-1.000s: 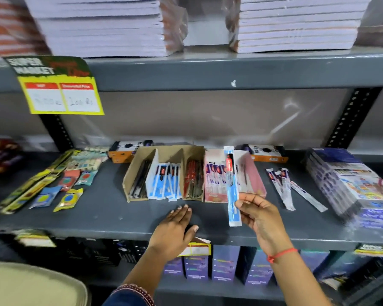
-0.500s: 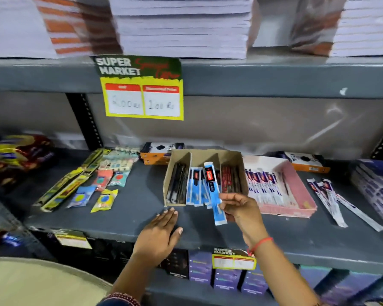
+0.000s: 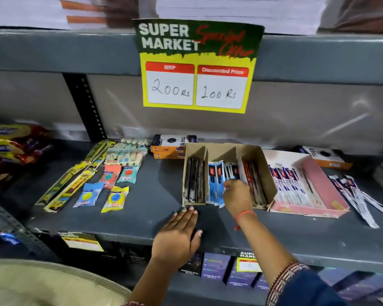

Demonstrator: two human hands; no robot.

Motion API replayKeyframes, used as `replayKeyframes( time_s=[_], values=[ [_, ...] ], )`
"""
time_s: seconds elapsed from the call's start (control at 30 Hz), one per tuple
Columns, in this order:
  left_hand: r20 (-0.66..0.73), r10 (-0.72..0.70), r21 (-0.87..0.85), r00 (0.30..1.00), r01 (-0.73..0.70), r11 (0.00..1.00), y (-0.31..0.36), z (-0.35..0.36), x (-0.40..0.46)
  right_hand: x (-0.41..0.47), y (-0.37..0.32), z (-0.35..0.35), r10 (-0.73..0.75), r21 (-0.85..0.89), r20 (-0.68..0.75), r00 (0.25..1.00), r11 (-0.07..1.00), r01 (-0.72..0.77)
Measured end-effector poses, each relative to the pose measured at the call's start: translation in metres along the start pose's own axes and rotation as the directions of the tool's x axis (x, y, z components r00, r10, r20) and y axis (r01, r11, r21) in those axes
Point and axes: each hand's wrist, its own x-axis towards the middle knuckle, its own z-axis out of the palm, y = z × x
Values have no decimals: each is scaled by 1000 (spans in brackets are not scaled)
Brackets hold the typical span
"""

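A brown cardboard box (image 3: 221,149) with three compartments stands on the grey shelf (image 3: 142,208). Black pens (image 3: 194,180) fill its left compartment, blue pen packs (image 3: 215,175) the middle one, red pens (image 3: 253,182) the right one. My right hand (image 3: 238,196) reaches into the middle compartment, its fingers curled down on a blue pen pack among the others. My left hand (image 3: 177,234) rests flat on the shelf in front of the box, fingers straight.
A pink box (image 3: 325,186) of purple-and-white pen packs sits right of the cardboard box, with loose packs (image 3: 354,195) beyond it. Small coloured packets (image 3: 115,198) and long yellow packs (image 3: 73,180) lie at left. Orange boxes (image 3: 168,149) stand behind. A price sign (image 3: 197,65) hangs above.
My right hand carried the blue pen pack left from the pink box and lowered it into the cardboard box's middle compartment. The view swung left. My left hand stayed on the shelf.
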Motion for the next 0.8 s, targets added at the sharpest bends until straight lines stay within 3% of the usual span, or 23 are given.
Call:
replayKeyframes(
  time_s=[0.17, 0.3, 0.6, 0.7, 0.8],
  values=[
    [-84, 18, -4, 996, -19, 1000, 1, 2, -1, 1, -5, 0, -30, -317, 77, 997, 947, 52],
    [-95, 9, -5, 995, -9, 1000, 2, 2, 0, -9, -4, 0, -104, -461, 53, 993, 880, 117],
    [-41, -8, 28, 999, 9, 1000, 3, 0, -1, -40, 17, -22, -291, -323, 14, 957, 904, 280],
    [-10, 15, 81, 1000, -14, 997, 8, -2, 0, -47, 28, -41, -308, -266, -105, 946, 925, 271],
    [9, 59, 103, 998, -60, 993, 17, -2, 4, -53, 42, -60, -374, -313, -306, 876, 908, 279]
  ],
)
